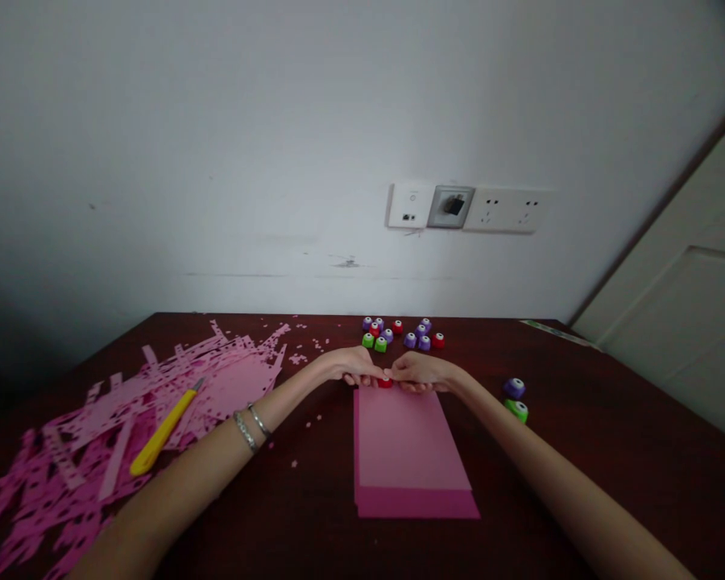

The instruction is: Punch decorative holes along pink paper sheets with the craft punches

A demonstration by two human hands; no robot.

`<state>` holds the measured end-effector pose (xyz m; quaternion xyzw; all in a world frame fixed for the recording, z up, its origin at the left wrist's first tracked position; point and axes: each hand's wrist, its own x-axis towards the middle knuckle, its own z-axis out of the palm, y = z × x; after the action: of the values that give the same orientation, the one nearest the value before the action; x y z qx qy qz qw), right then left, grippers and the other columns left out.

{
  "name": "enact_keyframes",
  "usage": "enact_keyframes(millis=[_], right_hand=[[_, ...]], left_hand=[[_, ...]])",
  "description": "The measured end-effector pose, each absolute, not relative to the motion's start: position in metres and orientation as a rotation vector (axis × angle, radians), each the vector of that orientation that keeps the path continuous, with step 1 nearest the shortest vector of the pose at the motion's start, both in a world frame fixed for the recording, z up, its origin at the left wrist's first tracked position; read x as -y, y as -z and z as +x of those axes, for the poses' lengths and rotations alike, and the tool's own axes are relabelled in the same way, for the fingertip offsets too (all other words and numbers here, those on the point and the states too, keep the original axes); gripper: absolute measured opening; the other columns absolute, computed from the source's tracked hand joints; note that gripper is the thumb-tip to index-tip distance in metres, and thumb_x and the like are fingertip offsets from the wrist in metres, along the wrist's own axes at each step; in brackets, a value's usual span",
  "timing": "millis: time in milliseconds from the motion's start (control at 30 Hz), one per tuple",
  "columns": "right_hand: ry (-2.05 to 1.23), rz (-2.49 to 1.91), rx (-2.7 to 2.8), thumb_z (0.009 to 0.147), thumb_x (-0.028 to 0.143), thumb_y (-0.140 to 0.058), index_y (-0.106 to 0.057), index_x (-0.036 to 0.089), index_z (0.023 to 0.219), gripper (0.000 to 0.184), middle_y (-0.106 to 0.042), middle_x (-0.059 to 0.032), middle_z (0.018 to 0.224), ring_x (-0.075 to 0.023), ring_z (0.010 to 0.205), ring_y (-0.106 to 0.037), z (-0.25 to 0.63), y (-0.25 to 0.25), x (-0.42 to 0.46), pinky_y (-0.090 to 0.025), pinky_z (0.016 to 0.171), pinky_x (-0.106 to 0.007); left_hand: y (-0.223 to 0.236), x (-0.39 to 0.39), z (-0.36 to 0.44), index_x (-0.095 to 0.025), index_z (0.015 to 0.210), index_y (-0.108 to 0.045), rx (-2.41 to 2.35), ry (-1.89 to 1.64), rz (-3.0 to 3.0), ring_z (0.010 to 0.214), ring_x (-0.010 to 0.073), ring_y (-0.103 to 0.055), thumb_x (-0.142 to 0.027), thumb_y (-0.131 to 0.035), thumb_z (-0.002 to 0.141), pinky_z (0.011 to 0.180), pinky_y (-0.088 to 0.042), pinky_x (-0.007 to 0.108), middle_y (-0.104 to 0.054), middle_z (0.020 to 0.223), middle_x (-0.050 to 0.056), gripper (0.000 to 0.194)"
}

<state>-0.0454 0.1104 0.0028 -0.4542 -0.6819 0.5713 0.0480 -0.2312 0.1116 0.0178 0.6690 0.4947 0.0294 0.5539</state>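
My left hand [361, 365] and my right hand [421, 370] meet at the far edge of a light pink paper sheet [409, 443]. Between them is a small red craft punch [385, 383], with the thumbs of both closed hands pressed on it. Curled fingers hide part of the punch and the paper's far edge. Under the light sheet lies a darker pink sheet [420, 504], showing along the near and left edges.
Several purple, red and green punches [424, 343] stand by the wall. A purple punch [514, 388] and a green punch [517, 410] sit right of my right forearm. Punched pink paper scraps [121, 435] are heaped left, with a yellow-handled craft knife [163, 431] on top.
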Motion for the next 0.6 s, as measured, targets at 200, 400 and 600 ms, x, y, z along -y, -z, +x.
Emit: enact_keyframes(millis=[200,400,600], right_hand=[[-1.343,-1.358,2.128,0.078,0.043,-0.053,-0.047,0.016,0.061,0.033,-0.045,0.0060,0.042,-0.0038,0.032,-0.035,-0.043,0.004,-0.101,-0.024,0.032,-0.017],[-1.308,-1.255,2.119,0.073,0.049,-0.060,-0.053,0.015,0.079,0.036,-0.048,0.0056,0.048,-0.0061,0.036,-0.041,-0.035,0.007,-0.099,-0.029,0.034,-0.018],[-1.014,-1.147,2.292,0.075,0.042,-0.061,-0.062,0.014,0.100,0.038,-0.058,-0.0007,0.071,-0.0083,0.051,-0.047,-0.036,0.008,-0.094,-0.036,0.047,-0.021]], left_hand=[[-0.018,-0.104,-0.231,-0.013,0.054,-0.055,-1.203,-0.163,1.798,0.035,0.0040,-0.032,-0.063,-0.063,0.059,0.036,-0.020,0.020,-0.044,0.044,-0.004,0.050],[-0.015,-0.092,-0.228,-0.014,0.052,-0.051,-1.343,-0.399,1.983,0.039,0.0064,-0.036,-0.049,-0.055,0.073,0.040,-0.024,0.021,-0.042,0.043,-0.004,0.040],[-0.012,-0.057,-0.224,-0.014,0.076,-0.060,-1.634,-0.510,2.452,0.067,0.0170,-0.054,-0.034,-0.041,0.084,0.057,-0.039,0.026,-0.059,0.072,0.005,0.029]])
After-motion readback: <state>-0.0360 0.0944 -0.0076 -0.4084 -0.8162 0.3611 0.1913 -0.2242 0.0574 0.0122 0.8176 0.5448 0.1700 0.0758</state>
